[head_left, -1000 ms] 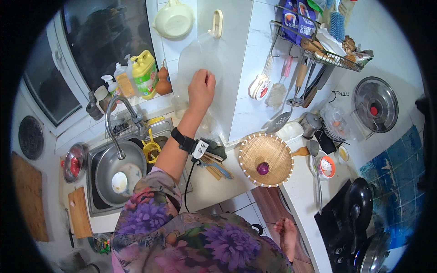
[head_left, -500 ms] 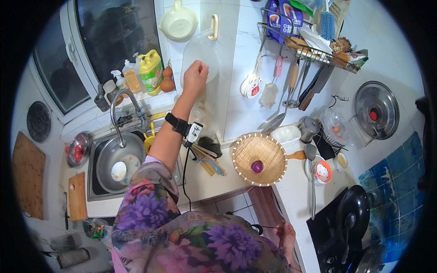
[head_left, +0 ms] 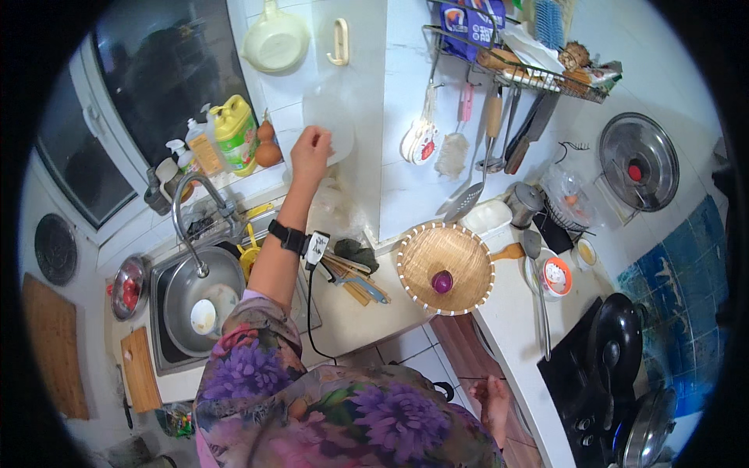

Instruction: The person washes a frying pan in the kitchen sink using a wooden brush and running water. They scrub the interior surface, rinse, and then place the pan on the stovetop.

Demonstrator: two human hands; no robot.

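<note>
My left hand (head_left: 310, 154) is raised in front of the tiled wall, its fingers closed on a rounded, translucent plastic piece (head_left: 326, 109) whose exact kind is unclear. Just above is a cream wall hook (head_left: 338, 43) with nothing hanging on it. A pale green plastic strainer (head_left: 275, 39) hangs beside the hook. Low at the right, near the counter edge, my right hand (head_left: 491, 402) has loosely bent fingers and holds nothing visible. On the counter corner a woven bamboo basket (head_left: 417, 265) contains a purple onion (head_left: 442, 281).
A steel sink (head_left: 175, 312) with a tap (head_left: 201, 269) lies at the left, with a bowl (head_left: 204, 316) in it. Bottles (head_left: 236, 136) line the window sill. Utensils such as a skimmer (head_left: 466, 201) hang at the right. A black stove (head_left: 569, 374) occupies the lower right.
The translucent plastic piece has come off the hook and moved down with my left hand. My right hand's fingers have opened somewhat. The whole view has shifted slightly.
</note>
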